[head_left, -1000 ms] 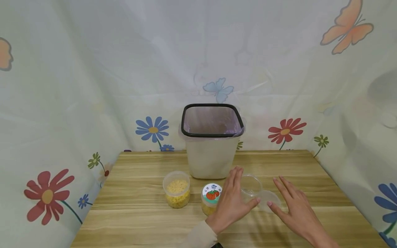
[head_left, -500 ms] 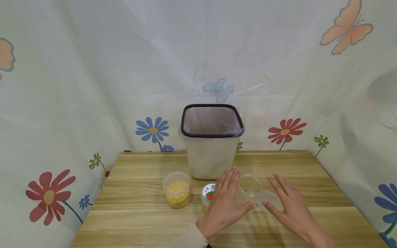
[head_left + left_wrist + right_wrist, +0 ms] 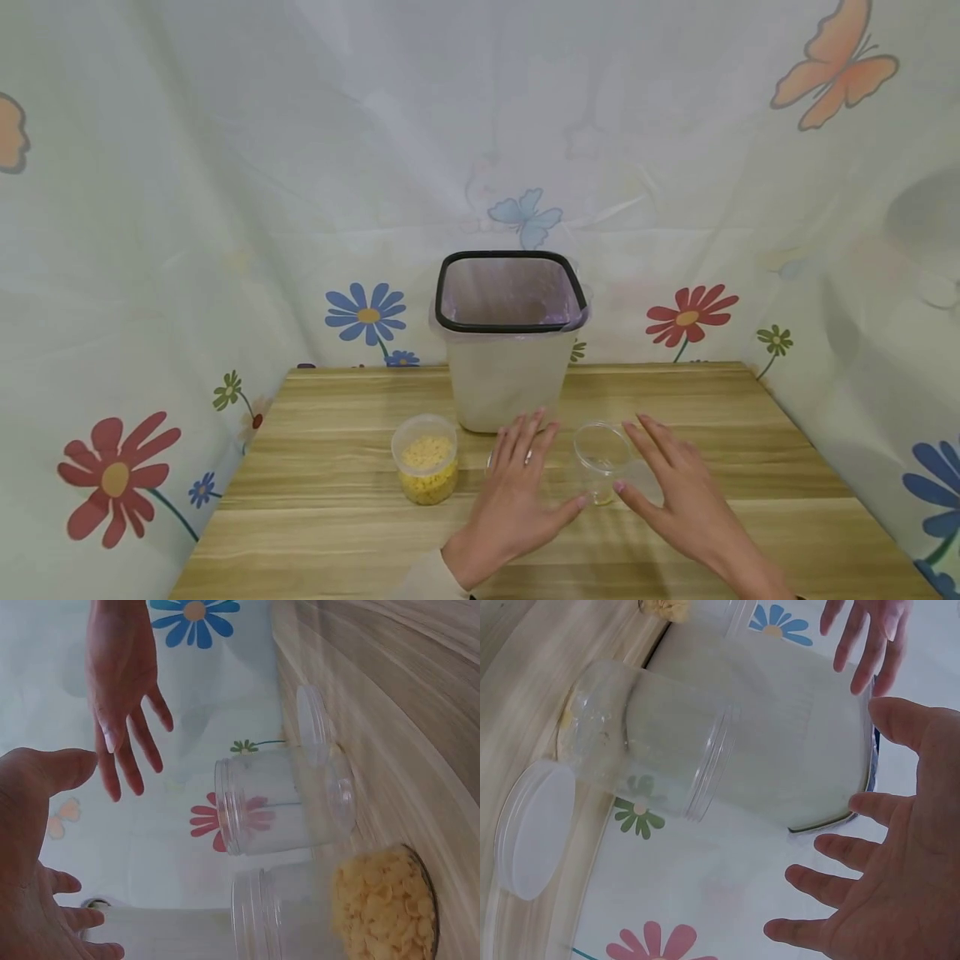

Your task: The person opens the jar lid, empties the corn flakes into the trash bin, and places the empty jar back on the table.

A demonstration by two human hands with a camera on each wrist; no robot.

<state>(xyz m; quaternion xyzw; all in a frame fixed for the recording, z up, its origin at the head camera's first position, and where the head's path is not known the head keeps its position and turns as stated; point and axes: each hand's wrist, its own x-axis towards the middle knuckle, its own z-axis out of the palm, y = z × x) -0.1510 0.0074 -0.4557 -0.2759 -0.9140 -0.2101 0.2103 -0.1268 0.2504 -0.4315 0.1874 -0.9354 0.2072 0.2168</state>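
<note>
My left hand [image 3: 513, 496] hovers with fingers spread, holding nothing. In the head view it covers nearly all of a jar with a label on its top. Right of it stands a clear plastic jar [image 3: 602, 446], uncapped, with a few yellowish bits at its bottom. My right hand [image 3: 686, 504], fingers extended and holding nothing, is just right of that jar. A white round lid [image 3: 536, 832] lies on the table beside the jar, partly hidden by the right hand in the head view. In the left wrist view, a jar of yellow pieces [image 3: 382, 907] stands below the left hand.
A pale bin [image 3: 510, 375] with a black rim and a liner stands behind the jars. Another open jar [image 3: 427, 458], part-filled with yellow pieces, is at the left on the wooden table [image 3: 330, 517]. Flower-printed cloth [image 3: 225, 208] encloses the back and sides.
Both hands have drifted left, still spread. The left hand has come over the labelled jar and hides it, while more of the clear jar shows between the hands.
</note>
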